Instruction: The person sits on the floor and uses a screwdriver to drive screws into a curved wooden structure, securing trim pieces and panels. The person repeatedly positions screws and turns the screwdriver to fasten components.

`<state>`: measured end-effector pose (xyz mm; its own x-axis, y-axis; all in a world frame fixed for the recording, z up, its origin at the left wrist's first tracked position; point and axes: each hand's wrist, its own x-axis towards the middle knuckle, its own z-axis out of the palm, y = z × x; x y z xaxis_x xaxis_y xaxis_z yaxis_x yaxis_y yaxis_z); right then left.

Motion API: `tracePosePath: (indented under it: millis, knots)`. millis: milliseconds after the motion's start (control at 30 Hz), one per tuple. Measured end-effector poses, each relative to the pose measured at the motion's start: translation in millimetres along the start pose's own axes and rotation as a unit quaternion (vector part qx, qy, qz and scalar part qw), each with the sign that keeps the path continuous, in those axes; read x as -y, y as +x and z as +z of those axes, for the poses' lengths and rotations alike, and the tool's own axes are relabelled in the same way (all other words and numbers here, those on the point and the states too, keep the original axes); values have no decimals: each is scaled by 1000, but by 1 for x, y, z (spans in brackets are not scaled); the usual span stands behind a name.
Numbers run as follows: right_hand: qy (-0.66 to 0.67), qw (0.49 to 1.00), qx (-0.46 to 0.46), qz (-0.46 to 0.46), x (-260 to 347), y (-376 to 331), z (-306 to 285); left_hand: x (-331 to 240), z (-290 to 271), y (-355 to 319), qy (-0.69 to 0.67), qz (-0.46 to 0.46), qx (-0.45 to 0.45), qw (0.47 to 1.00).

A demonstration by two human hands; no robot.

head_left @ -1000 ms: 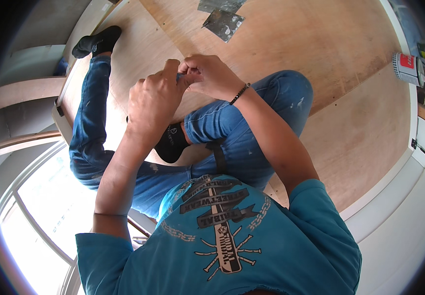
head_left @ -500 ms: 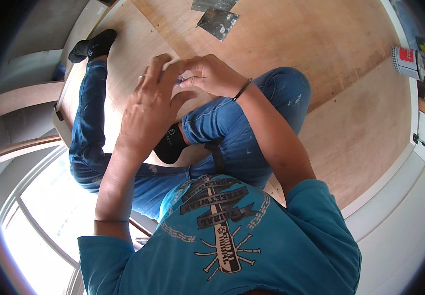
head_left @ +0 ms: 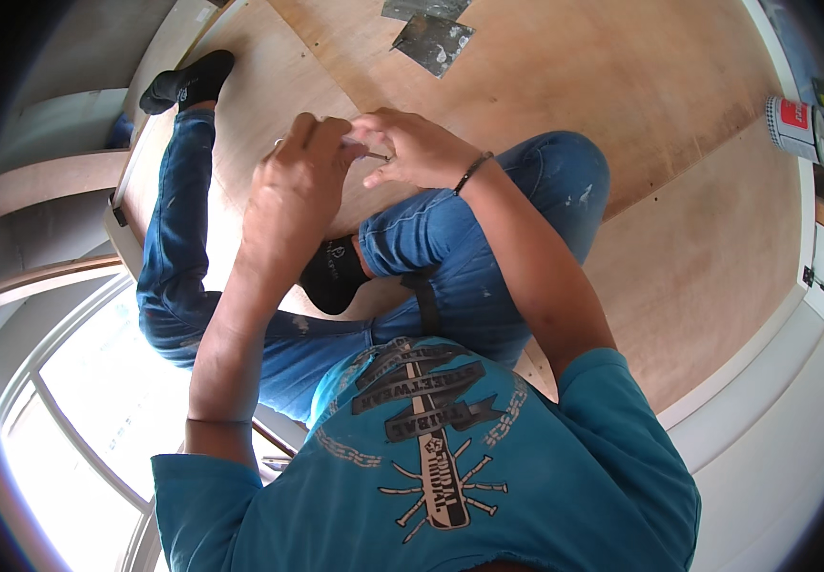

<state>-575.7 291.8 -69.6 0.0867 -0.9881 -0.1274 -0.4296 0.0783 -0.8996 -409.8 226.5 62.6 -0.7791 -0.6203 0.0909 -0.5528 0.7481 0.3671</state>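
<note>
Pinching small object (head_left: pixel 360 145), left hand (head_left: pixel 293 191), right hand (head_left: pixel 412 148)

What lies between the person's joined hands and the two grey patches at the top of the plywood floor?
Only bare plywood floor lies between the hands (left hand, right hand) and the grey patches in the head view.

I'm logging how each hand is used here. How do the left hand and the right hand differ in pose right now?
The left hand shows its back to the camera, fingers curled over; the right hand lies flatter, fingers reaching left. The right wrist wears a dark bracelet; the left wrist is bare. Both meet fingertip to fingertip on a small thin object, too small to identify, above the plywood floor.
</note>
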Motion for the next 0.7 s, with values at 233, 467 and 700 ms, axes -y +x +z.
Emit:
tracePosePath:
  millis: [233,467,700]
  knots:
    - [-199,977,-31,74,-53,16,52,-4,-28,2,-23,-146,-74,986]
    - [45,989,-106,95,-47,53,11,6,-29,-22,-52,-177,-109,977]
    - [-94,986,-129,49,-47,60,1,18,20,-40,-110,-201,-66,971]
